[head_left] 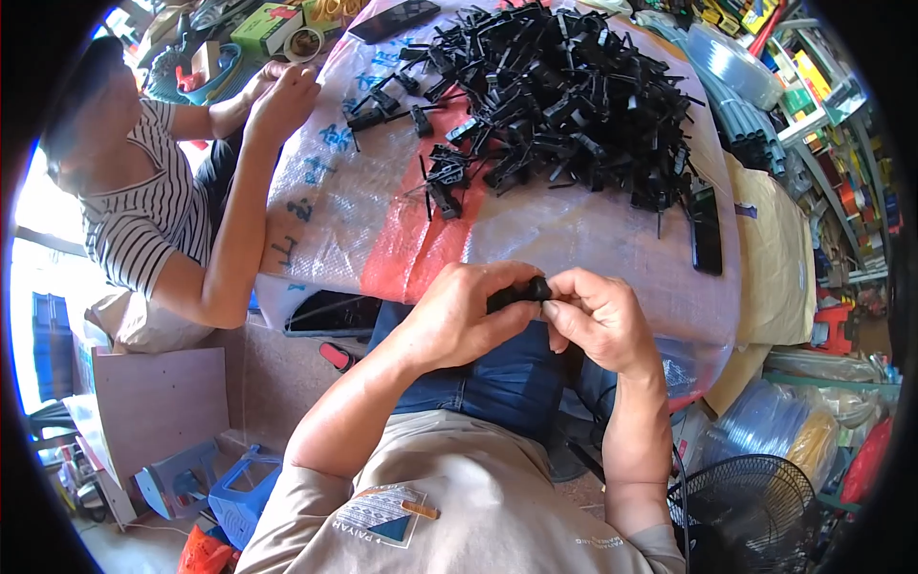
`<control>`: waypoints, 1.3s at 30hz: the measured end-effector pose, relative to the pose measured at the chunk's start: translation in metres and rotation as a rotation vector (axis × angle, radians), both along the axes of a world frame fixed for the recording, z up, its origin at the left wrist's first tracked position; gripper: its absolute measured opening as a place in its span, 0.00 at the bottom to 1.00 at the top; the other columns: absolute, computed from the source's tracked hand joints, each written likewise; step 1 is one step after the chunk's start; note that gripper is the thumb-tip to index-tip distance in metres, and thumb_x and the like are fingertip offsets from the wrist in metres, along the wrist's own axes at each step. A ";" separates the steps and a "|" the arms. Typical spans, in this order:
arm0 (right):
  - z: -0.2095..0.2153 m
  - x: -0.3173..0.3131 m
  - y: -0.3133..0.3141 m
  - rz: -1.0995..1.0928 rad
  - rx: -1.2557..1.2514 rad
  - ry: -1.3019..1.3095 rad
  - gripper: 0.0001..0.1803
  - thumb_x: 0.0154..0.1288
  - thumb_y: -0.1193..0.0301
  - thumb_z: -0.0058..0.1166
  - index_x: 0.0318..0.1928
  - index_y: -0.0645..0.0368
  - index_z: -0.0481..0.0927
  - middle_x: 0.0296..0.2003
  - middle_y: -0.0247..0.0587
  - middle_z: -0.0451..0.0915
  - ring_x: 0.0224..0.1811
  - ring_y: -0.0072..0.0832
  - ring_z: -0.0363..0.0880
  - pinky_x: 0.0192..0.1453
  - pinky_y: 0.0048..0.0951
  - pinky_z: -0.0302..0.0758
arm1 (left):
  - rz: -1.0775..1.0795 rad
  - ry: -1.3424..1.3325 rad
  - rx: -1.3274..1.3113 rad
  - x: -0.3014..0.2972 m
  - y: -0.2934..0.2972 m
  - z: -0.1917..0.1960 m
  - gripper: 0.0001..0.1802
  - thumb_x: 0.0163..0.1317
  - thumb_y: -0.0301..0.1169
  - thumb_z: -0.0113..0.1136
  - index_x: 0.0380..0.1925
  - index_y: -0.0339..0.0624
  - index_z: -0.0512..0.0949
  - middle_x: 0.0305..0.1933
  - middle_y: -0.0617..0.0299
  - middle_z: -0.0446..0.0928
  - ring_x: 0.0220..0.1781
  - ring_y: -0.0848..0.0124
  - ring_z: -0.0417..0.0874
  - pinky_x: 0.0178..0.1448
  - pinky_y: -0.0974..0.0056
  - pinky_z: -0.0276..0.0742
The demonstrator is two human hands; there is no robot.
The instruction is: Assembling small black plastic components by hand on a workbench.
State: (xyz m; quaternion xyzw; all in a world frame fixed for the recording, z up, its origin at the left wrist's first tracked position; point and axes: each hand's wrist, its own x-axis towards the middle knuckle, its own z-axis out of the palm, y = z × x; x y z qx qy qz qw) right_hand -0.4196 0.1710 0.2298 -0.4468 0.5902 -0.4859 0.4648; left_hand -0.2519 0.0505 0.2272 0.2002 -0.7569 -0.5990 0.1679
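Both hands (535, 316) pinch one small black plastic clip (519, 292).

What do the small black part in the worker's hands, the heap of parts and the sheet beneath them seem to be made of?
Small black part, pinched between left hand and right hand: probably moulded plastic, uniformly dark. Heap of parts: likely the same, thin angular pieces. Sheet: woven plastic sacking, glossy and translucent.
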 end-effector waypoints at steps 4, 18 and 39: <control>0.000 0.012 -0.020 0.057 0.004 0.044 0.05 0.68 0.75 0.52 0.39 0.65 0.77 0.22 0.30 0.76 0.23 0.14 0.72 0.27 0.19 0.71 | 0.090 -0.007 0.005 0.016 -0.005 0.000 0.16 0.57 0.31 0.61 0.44 0.34 0.79 0.35 0.46 0.81 0.37 0.58 0.85 0.43 0.60 0.77; -0.041 0.041 -0.122 -0.194 -0.338 0.872 0.14 0.57 0.69 0.63 0.40 0.66 0.78 0.36 0.51 0.79 0.37 0.44 0.80 0.41 0.37 0.76 | 0.381 0.341 0.828 0.064 -0.030 -0.022 0.16 0.61 0.29 0.57 0.49 0.38 0.77 0.33 0.59 0.82 0.30 0.73 0.82 0.30 0.70 0.77; -0.024 0.019 -0.070 -0.183 -0.207 0.344 0.11 0.70 0.72 0.50 0.48 0.64 0.79 0.34 0.34 0.78 0.33 0.19 0.72 0.39 0.22 0.70 | 1.151 -0.135 0.436 0.325 -0.068 -0.246 0.18 0.67 0.38 0.52 0.51 0.38 0.73 0.41 0.56 0.78 0.44 0.65 0.80 0.38 0.57 0.81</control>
